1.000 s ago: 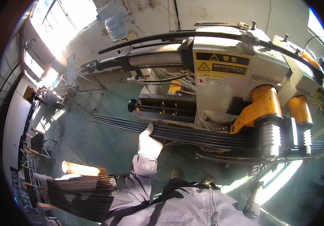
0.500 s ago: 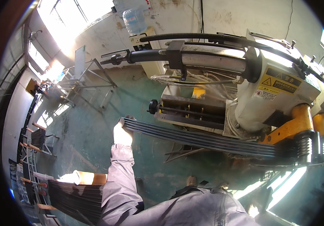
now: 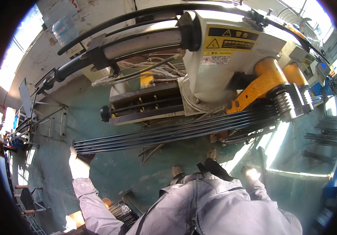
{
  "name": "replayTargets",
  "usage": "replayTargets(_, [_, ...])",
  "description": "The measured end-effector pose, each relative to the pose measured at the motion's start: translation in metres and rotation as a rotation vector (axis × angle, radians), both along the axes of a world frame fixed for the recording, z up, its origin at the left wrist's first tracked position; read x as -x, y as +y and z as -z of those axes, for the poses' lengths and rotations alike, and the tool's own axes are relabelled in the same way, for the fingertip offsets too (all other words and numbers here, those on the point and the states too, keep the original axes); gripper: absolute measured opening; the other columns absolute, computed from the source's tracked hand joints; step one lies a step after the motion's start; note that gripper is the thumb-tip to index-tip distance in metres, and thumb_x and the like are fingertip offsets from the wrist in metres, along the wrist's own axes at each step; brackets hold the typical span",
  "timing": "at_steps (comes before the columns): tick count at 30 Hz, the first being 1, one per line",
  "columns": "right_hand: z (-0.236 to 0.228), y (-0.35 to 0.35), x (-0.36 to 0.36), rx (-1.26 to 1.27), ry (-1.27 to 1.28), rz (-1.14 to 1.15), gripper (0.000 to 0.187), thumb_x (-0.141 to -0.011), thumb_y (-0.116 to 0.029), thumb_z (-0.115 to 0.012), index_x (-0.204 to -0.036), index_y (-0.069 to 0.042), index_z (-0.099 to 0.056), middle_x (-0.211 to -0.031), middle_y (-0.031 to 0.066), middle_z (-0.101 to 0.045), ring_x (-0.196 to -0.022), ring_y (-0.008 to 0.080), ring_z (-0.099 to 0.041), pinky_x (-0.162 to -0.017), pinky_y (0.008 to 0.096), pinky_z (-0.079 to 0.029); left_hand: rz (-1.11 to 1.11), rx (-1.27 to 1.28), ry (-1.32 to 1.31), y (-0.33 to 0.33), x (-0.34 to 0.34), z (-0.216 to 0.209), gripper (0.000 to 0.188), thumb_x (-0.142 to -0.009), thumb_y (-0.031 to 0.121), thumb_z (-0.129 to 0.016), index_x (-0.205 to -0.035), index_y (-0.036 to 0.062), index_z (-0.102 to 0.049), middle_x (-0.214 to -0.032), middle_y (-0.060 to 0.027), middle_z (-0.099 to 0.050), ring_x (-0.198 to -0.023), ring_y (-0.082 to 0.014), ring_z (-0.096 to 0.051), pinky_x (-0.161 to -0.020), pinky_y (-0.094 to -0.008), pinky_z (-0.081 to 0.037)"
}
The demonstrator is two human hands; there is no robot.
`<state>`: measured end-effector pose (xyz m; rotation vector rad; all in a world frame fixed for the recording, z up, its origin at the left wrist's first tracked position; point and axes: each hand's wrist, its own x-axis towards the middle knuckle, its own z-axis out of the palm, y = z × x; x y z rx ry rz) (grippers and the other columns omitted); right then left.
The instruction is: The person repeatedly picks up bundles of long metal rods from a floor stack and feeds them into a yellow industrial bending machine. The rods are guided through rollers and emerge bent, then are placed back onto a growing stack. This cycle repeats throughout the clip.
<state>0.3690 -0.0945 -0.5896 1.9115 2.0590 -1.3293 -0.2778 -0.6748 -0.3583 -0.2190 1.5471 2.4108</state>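
My left hand [image 3: 79,164] is closed round the left end of several long, dark metal rods [image 3: 152,136], which lie side by side in a flat row. The row runs right across the view, under the orange arm [image 3: 250,92] of a machine, past a coil spring [image 3: 283,103] and out on the far side. Low on the right, apart from the rods, my right hand [image 3: 252,172] hangs by my body. Glare washes out its fingers, so their pose is unclear.
The big pale machine [image 3: 215,70] carries a thick cylinder [image 3: 141,45] and a low dark bed [image 3: 148,103]. Another bundle of rods [image 3: 123,213] lies by my left forearm. More thin rods [image 3: 321,137] are stacked at the right, and a metal frame [image 3: 50,121] stands at the left.
My view has turned to the right, so the machine sits further left in it. My left hand still holds the rod ends. My right hand has come up further into view.
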Motion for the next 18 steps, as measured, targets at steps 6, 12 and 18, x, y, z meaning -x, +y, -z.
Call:
replayTargets(6, [0.024, 0.057, 0.053, 0.022, -0.041, -0.099, 0.054, -0.094, -0.051, -0.056, -0.089, -0.002, -0.079, -0.093, 0.0243, -0.078, -0.095, 0.0430, -0.074, -0.085, 0.0468, -0.054, -0.277, -0.079, -0.055, 0.031, -0.007, -0.005, 0.073, -0.116, 0.064, -0.042, -0.155, 0.0050, -0.061, -0.154, -0.0179, -0.064, -0.142, -0.0342, -0.059, -0.122, -0.0521, -0.045])
replayTargets(12, [0.068, 0.158, 0.026, 0.085, 0.120, -0.082, 0.044, -0.096, -0.044, -0.062, -0.089, -0.004, -0.080, -0.091, 0.0190, -0.080, -0.094, 0.0367, -0.077, -0.084, 0.0451, -0.055, -0.456, -0.215, -0.069, 0.136, -0.094, 0.062, 0.070, -0.115, 0.063, -0.040, -0.153, 0.0087, -0.063, -0.155, -0.0141, -0.066, -0.143, -0.0355, -0.061, -0.127, -0.0523, -0.040])
replayTargets(18, [0.080, 0.258, -0.056, -0.057, -0.367, -0.532, 0.028, -0.103, -0.022, -0.060, -0.115, -0.006, -0.080, -0.106, 0.0130, -0.083, -0.093, 0.0373, -0.077, -0.084, 0.0499, -0.058, -0.074, -0.197, -0.364, 0.291, -0.199, 0.150, 0.039, -0.114, 0.029, -0.046, -0.128, 0.0078, -0.075, -0.130, -0.0123, -0.078, -0.120, -0.0300, -0.072, -0.108, -0.0468, -0.055])
